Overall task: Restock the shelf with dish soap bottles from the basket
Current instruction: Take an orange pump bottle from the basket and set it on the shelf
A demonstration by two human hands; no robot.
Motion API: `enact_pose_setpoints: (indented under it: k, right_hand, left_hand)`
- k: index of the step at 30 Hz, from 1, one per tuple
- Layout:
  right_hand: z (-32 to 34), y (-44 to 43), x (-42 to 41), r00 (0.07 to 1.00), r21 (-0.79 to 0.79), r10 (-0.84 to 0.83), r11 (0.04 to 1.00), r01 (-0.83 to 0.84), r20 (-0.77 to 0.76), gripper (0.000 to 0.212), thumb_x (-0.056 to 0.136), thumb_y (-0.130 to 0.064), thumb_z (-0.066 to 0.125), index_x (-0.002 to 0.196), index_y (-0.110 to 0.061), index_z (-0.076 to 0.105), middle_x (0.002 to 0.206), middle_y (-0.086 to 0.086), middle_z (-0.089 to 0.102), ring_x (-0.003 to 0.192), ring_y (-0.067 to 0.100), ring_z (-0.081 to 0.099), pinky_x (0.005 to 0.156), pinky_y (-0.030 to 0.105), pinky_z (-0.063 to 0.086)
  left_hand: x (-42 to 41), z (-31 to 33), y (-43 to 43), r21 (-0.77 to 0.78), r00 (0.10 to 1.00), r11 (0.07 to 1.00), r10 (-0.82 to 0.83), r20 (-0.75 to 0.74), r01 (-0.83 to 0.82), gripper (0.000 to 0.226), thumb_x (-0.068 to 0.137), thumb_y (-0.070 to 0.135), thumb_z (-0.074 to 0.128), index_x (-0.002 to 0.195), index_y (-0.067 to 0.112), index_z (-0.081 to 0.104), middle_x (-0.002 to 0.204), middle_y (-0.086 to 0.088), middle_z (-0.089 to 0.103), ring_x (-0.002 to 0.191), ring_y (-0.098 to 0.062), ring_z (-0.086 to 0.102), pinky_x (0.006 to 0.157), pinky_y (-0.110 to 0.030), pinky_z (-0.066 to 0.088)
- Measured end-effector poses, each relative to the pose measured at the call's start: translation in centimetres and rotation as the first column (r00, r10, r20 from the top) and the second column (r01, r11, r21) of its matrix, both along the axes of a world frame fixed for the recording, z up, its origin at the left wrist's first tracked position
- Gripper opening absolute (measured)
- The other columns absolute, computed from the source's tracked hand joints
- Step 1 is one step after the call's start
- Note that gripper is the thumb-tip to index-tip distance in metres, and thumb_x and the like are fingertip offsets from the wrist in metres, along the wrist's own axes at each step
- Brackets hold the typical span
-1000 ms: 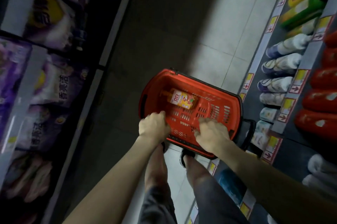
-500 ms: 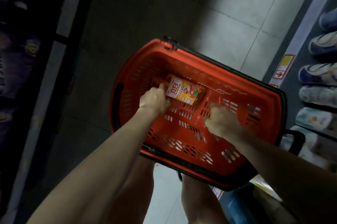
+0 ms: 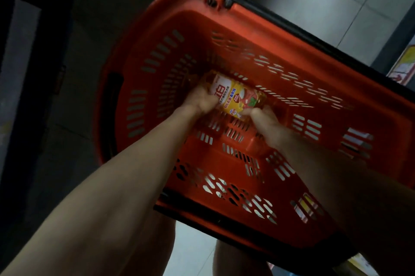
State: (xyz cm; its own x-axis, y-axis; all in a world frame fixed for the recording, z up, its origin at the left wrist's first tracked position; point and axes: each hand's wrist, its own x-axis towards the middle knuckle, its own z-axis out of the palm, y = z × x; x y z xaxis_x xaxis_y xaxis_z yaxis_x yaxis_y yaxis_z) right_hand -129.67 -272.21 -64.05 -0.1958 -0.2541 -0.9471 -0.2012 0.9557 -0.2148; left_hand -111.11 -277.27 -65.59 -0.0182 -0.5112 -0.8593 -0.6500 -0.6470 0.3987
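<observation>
1 dish soap bottle (image 3: 235,98) lay on its side at the bottom of the red shopping basket (image 3: 193,22). The 2 hands were close together on it: the left hand (image 3: 201,101) gripped one end and the right hand (image 3: 262,123) curled around the other.

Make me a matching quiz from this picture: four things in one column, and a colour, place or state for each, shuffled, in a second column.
Column one:
1. left hand
2. right hand
3. dish soap bottle
4. basket

Column two:
A. red, with slotted walls
B. lying on its side on the basket floor
C. holds the bottle's white label end
D. at the bottle's red and yellow label end

Pairs: 1-C, 2-D, 3-B, 4-A
</observation>
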Motion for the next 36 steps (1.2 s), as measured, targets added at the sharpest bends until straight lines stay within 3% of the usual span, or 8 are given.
enact_pose_setpoints:
  k: [3, 7, 11, 14, 18, 25, 28, 36]
  right_hand:
    - [-0.5, 0.1, 0.7, 0.988, 0.017, -0.134, 0.991, 0.133, 0.075, 0.036, 0.083, -0.028, 0.08, 0.115, -0.019, 0.067, 0.11, 0.009, 0.078, 0.095, 0.026, 0.077, 0.095, 0.046, 0.06]
    - [-0.4, 0.2, 1.3, 0.943, 0.041, -0.266, 0.964, 0.263, 0.201, 0.042, 0.085, -0.025, 0.078, 0.125, -0.017, 0.071, 0.119, 0.006, 0.079, 0.11, 0.023, 0.075, 0.106, 0.044, 0.055]
    - [0.4, 1.1, 1.1, 0.914, 0.06, -0.325, 0.945, 0.321, 0.244, 0.033, 0.088, -0.018, 0.077, 0.121, -0.016, 0.074, 0.113, 0.004, 0.081, 0.111, 0.023, 0.076, 0.109, 0.048, 0.053]
    - [1.9, 1.9, 0.9, 0.922, 0.073, -0.316, 0.949, 0.308, 0.222, 0.032, 0.088, -0.018, 0.077, 0.121, -0.018, 0.073, 0.108, 0.002, 0.082, 0.108, 0.021, 0.076, 0.108, 0.046, 0.053]
    - [5.1, 2.7, 0.9, 0.909, 0.037, -0.381, 0.924, 0.38, 0.169, 0.064, 0.082, -0.016, 0.082, 0.141, -0.02, 0.058, 0.117, 0.001, 0.079, 0.108, 0.018, 0.075, 0.096, 0.042, 0.054]
    - [13.5, 5.0, 0.4, 0.903, 0.029, -0.403, 0.915, 0.404, 0.146, 0.076, 0.08, -0.021, 0.085, 0.146, -0.026, 0.047, 0.132, 0.0, 0.07, 0.12, 0.02, 0.066, 0.112, 0.057, 0.045]
    - [17.5, 5.4, 0.3, 0.896, 0.008, -0.419, 0.906, 0.422, 0.145, 0.08, 0.083, -0.02, 0.084, 0.15, -0.028, 0.04, 0.135, 0.001, 0.067, 0.119, 0.019, 0.065, 0.108, 0.056, 0.048]
    - [30.2, 5.2, -0.7, 0.918, -0.14, -0.385, 0.908, 0.395, 0.093, 0.073, 0.084, -0.023, 0.084, 0.14, -0.033, 0.039, 0.106, -0.01, 0.073, 0.09, 0.006, 0.071, 0.067, 0.027, 0.049]
  left_hand:
    - [0.0, -0.2, 0.1, 0.081, 0.985, 0.985, 0.159, -0.067, -0.154, 0.04, 0.099, 0.01, 0.064, 0.139, 0.015, 0.063, 0.126, -0.009, 0.073, 0.113, -0.028, 0.07, 0.096, -0.035, 0.058]
    - [-0.5, 0.4, 0.6, 0.087, 0.958, 0.961, 0.272, -0.09, -0.264, 0.039, 0.094, -0.002, 0.056, 0.13, 0.006, 0.067, 0.119, -0.017, 0.075, 0.106, -0.034, 0.073, 0.088, -0.039, 0.061]
    - [-0.8, 1.5, 1.5, 0.082, 0.95, 0.95, 0.306, -0.058, -0.301, 0.033, 0.088, -0.003, 0.051, 0.115, 0.011, 0.065, 0.092, -0.005, 0.072, 0.084, -0.026, 0.069, 0.057, -0.023, 0.052]
    - [-0.6, 2.6, 2.6, 0.095, 0.958, 0.955, 0.285, -0.035, -0.281, 0.053, 0.085, 0.0, 0.053, 0.134, 0.021, 0.057, 0.1, -0.003, 0.073, 0.082, -0.018, 0.07, 0.057, -0.022, 0.054]
    - [-1.0, 5.8, 4.2, 0.102, 0.954, 0.949, 0.299, 0.0, -0.298, 0.077, 0.087, 0.01, 0.055, 0.158, 0.036, 0.036, 0.11, -0.003, 0.074, 0.098, -0.023, 0.072, 0.09, -0.041, 0.063]
    - [-1.7, 15.4, 4.5, 0.142, 0.953, 0.943, 0.302, 0.009, -0.3, 0.098, 0.084, 0.012, 0.055, 0.169, 0.038, 0.013, 0.101, 0.001, 0.071, 0.087, -0.017, 0.07, 0.08, -0.036, 0.062]
    - [-1.8, 20.9, 4.1, 0.154, 0.955, 0.944, 0.295, -0.003, -0.291, 0.108, 0.07, 0.025, 0.053, 0.169, 0.04, 0.013, 0.112, -0.005, 0.073, 0.097, -0.023, 0.071, 0.096, -0.044, 0.06]
    - [-1.0, 35.9, 3.9, 0.097, 0.943, 0.949, 0.311, -0.121, -0.301, 0.105, 0.068, 0.034, 0.052, 0.166, 0.046, 0.016, 0.12, -0.001, 0.07, 0.108, -0.025, 0.07, 0.102, -0.053, 0.057]
